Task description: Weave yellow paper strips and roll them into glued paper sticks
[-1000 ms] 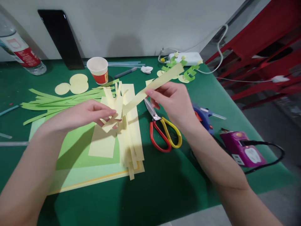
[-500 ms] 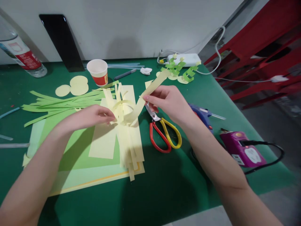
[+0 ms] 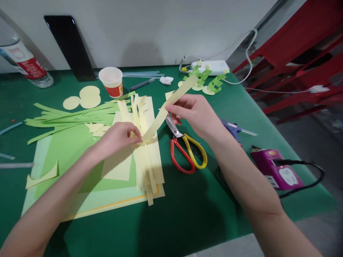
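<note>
A long pale yellow paper strip (image 3: 175,96) runs slanted across the middle of the table. My left hand (image 3: 118,137) pinches its lower end, just above a pile of yellow strips (image 3: 146,157). My right hand (image 3: 195,114) pinches the same strip higher up, and its free end points toward the back right. Beneath the pile lie green paper sheets (image 3: 72,157).
Red and yellow scissors (image 3: 184,148) lie right of the pile, with a blue glue gun (image 3: 233,130) and a purple device (image 3: 277,167) beyond. Green strips (image 3: 66,116), yellow discs (image 3: 83,98), a paper cup (image 3: 112,81), a bottle (image 3: 24,60) and folded green paper pieces (image 3: 206,80) sit farther back.
My left hand slid right along the strip toward the pile and the strip curled, then straightened. My right hand dropped slightly. A yellow offcut now shows at the lower left.
</note>
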Demonstrator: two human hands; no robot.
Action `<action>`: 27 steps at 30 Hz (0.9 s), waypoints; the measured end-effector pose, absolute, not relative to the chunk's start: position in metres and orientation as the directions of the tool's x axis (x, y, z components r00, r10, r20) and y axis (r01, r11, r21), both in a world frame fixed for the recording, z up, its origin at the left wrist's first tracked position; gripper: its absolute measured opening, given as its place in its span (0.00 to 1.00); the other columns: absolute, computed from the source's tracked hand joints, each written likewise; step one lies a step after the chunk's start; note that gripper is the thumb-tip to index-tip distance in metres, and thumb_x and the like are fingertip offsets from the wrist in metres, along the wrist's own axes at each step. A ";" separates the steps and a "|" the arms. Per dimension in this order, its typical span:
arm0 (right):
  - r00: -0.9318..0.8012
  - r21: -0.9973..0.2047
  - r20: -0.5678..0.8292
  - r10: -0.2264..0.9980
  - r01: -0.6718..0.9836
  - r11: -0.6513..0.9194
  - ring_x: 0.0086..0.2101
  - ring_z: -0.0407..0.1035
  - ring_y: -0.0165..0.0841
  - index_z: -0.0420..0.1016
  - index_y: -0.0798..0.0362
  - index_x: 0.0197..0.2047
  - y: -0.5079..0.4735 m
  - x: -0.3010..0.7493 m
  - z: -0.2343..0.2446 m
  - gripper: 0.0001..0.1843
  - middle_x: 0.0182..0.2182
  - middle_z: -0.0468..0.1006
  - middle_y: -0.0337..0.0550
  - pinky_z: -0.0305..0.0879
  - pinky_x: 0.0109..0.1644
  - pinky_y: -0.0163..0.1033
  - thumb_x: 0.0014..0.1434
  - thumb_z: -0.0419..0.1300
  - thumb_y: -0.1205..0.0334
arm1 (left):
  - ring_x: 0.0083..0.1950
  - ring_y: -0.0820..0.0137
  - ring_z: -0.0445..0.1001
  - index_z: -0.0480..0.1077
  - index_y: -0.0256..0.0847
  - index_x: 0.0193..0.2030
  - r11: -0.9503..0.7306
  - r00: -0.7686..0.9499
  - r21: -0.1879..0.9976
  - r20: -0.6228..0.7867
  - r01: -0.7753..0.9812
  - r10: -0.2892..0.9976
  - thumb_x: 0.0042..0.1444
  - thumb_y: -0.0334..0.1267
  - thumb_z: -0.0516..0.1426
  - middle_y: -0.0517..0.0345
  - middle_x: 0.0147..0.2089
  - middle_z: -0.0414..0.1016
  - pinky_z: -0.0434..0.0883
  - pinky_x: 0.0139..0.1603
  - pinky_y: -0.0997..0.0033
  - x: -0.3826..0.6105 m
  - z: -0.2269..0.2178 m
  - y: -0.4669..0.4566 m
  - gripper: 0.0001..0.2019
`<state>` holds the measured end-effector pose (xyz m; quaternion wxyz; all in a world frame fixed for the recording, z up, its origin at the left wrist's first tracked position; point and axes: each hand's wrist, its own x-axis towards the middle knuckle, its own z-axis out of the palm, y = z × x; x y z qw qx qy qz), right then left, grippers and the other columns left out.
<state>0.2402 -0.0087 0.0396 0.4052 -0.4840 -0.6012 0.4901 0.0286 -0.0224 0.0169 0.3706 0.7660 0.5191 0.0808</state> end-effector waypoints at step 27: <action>-0.328 -0.914 -0.161 0.931 0.405 -0.015 0.25 0.67 0.28 0.66 0.56 0.32 -0.001 0.227 0.008 0.09 0.28 0.74 0.44 0.63 0.24 0.34 0.54 0.56 0.58 | 0.33 0.66 0.74 0.76 0.49 0.31 -0.083 0.399 0.546 -0.491 0.833 0.775 0.51 0.51 0.55 0.63 0.31 0.79 0.65 0.34 0.72 -0.029 0.060 -0.007 0.12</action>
